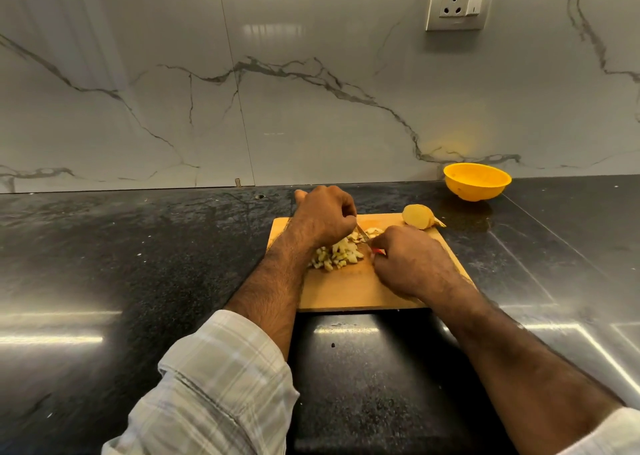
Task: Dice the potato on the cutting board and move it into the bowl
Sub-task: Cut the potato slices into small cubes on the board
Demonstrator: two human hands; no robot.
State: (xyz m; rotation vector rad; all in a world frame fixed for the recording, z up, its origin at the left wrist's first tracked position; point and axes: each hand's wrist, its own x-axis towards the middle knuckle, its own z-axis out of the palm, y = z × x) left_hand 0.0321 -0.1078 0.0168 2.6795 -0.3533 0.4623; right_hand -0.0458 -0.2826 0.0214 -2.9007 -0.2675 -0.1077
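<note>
Cutting board (349, 291) on dark surface (138, 246): right hand (412, 264) grips a red-handled knife (363, 236), blade over the board's centre; left hand (323, 217), fingers curled, pins potato slices (374, 231) beside the diced pile (337, 255). A potato half (419, 216) sits at the board's far right corner; yellow bowl (477, 181) stands beyond that corner

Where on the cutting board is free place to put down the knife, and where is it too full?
Free: the near strip of the cutting board, between the diced potato and the front edge. Crowded: the middle, where the left hand and right hand work the knife, and the far right corner with the potato half.
</note>
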